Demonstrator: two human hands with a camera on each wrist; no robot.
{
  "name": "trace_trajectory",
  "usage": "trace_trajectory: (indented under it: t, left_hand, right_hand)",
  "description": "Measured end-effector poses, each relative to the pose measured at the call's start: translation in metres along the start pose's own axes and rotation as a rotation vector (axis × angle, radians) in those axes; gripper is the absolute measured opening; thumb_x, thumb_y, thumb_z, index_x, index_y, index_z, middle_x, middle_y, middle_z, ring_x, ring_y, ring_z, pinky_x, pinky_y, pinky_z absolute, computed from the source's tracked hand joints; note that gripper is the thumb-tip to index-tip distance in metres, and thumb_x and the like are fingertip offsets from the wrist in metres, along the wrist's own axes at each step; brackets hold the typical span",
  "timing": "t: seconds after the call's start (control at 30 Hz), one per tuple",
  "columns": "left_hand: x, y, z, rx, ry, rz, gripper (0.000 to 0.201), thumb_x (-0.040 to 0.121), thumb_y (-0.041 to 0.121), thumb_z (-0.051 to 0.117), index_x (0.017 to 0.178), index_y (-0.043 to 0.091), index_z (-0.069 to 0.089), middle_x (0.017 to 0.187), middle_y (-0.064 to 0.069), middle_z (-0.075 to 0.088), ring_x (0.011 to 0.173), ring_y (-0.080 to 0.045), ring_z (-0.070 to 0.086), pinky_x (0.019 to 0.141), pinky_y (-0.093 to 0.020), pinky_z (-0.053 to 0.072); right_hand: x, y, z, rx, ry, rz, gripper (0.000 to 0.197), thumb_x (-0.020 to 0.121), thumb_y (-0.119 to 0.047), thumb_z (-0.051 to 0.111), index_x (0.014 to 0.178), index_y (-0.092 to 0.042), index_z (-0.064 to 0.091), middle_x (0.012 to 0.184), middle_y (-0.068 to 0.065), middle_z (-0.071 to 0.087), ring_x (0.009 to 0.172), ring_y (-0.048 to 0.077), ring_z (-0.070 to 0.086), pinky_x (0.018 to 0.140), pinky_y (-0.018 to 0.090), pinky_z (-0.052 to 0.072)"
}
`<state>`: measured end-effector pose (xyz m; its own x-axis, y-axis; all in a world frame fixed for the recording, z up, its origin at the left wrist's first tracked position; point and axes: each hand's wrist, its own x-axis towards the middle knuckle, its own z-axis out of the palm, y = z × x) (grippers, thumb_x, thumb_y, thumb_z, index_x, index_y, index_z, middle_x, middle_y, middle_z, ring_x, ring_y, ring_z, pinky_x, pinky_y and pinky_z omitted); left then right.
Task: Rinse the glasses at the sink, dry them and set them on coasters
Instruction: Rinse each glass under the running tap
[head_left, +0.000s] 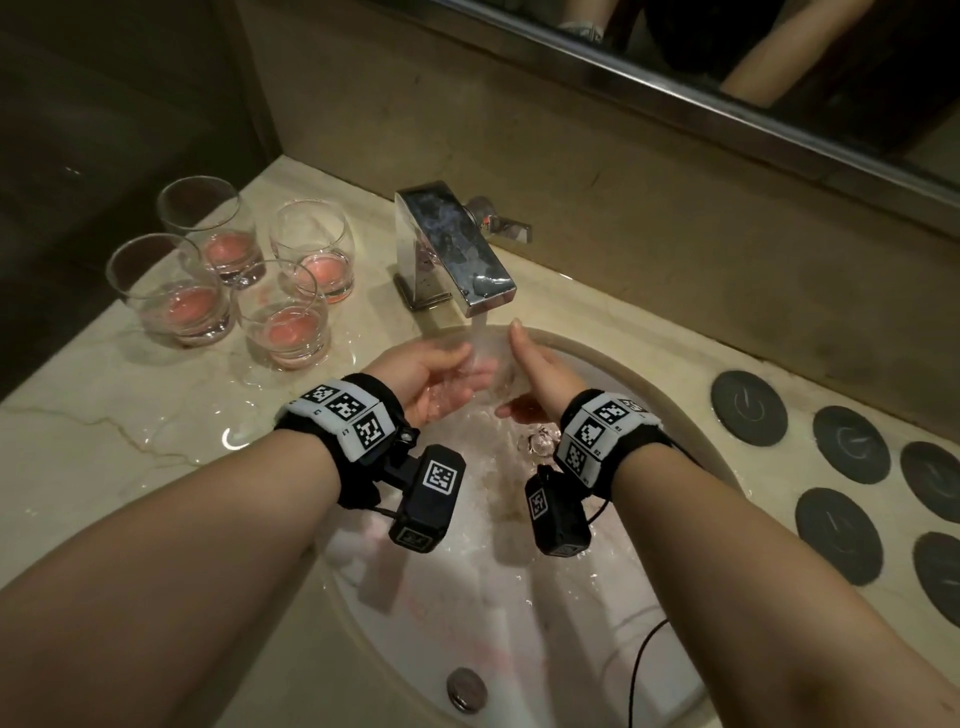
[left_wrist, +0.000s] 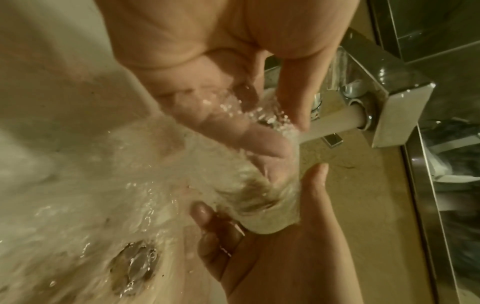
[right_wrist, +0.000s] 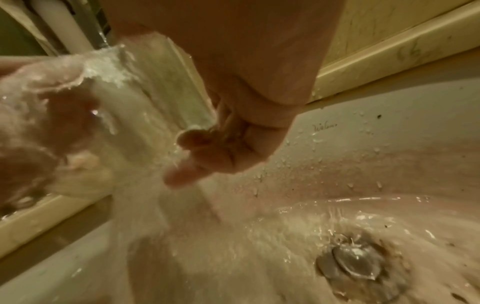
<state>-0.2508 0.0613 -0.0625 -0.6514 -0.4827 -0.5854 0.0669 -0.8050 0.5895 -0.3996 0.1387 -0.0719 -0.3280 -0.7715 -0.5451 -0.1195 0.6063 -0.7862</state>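
A clear glass (head_left: 493, 371) lies on its side under the running tap (head_left: 452, 249), between both hands over the sink (head_left: 649, 415). My right hand (head_left: 535, 379) cups its base, fingers curled beneath and thumb along the side. My left hand (head_left: 441, 379) holds the mouth end, thumb outside the rim and fingers reaching in. In the left wrist view water pours through the glass (left_wrist: 259, 195) past the left fingers (left_wrist: 221, 127) and the right hand (left_wrist: 272, 257). In the right wrist view the glass (right_wrist: 161, 86) is blurred by water. Several dark round coasters (head_left: 748, 408) lie on the right counter.
Several glasses with pink liquid (head_left: 283, 317) stand on the marble counter (head_left: 104, 415) left of the tap, with spilled water beside them. The tap lever (head_left: 506, 223) sits behind the spout. Below the hands is the drain (right_wrist: 355, 265). A mirror (head_left: 727, 78) runs along the back wall.
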Motion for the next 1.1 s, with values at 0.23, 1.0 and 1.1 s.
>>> trace_trajectory:
  t: [0.23, 1.0, 1.1]
  left_hand:
    - [-0.001, 0.002, -0.009, -0.144, 0.148, 0.001, 0.015, 0.097, 0.008, 0.043, 0.092, 0.006, 0.057, 0.073, -0.014, 0.071, 0.054, -0.017, 0.068, 0.042, -0.019, 0.052]
    - [-0.003, -0.015, -0.024, 0.144, 0.266, -0.094, 0.020, 0.095, 0.033, 0.051, 0.102, 0.016, 0.058, 0.091, -0.003, 0.059, 0.079, -0.018, 0.064, 0.066, -0.034, 0.054]
    - [-0.002, -0.016, -0.021, 0.135, 0.286, -0.083, 0.025, 0.096, 0.032, 0.050, 0.115, 0.017, 0.056, 0.095, -0.004, 0.058, 0.076, -0.017, 0.061, 0.062, -0.033, 0.055]
  right_hand:
    - [0.000, -0.003, -0.002, 0.009, -0.107, -0.101, 0.056, 0.083, -0.031, 0.070, 0.130, -0.023, 0.040, 0.102, 0.006, 0.065, 0.075, 0.015, 0.061, 0.066, 0.026, 0.046]
    - [0.009, -0.020, 0.012, -0.481, 0.160, -0.315, 0.068, 0.064, -0.035, 0.084, 0.119, -0.013, 0.051, 0.109, -0.001, 0.045, 0.095, 0.012, 0.045, 0.078, 0.020, 0.033]
    - [0.007, -0.022, 0.013, -0.484, 0.175, -0.329, 0.067, 0.065, -0.034, 0.084, 0.119, -0.013, 0.051, 0.108, -0.001, 0.043, 0.094, 0.012, 0.044, 0.078, 0.020, 0.033]
